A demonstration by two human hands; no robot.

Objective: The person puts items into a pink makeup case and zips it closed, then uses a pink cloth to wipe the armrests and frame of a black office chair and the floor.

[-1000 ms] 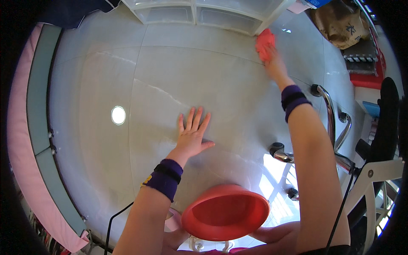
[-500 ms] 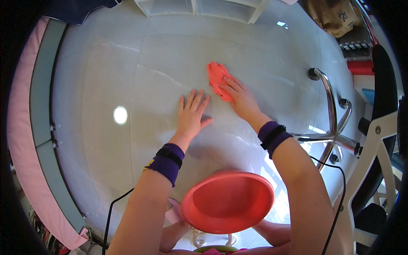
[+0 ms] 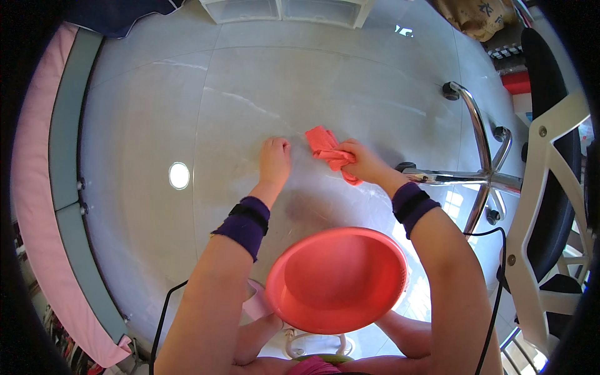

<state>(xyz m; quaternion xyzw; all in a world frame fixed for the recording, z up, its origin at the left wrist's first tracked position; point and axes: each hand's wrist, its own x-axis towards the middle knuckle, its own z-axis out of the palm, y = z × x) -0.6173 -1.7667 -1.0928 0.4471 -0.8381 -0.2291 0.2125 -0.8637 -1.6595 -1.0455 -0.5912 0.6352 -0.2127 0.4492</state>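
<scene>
Right fingers point(image 3: 347, 147) gripped a coral cloth point(image 3: 322, 143); left fingers point(image 3: 279, 144) were curled inward. Glossy floor tiles point(image 3: 269, 81) spread widely ahead of them, the red basin's rim point(image 3: 338, 230) behind.

Drawers point(image 3: 284, 11) stand at the far edge, a brown bag point(image 3: 472, 17) to their right; a chair point(image 3: 550, 212) is at right, a grey panel point(image 3: 65, 137) at left.
</scene>
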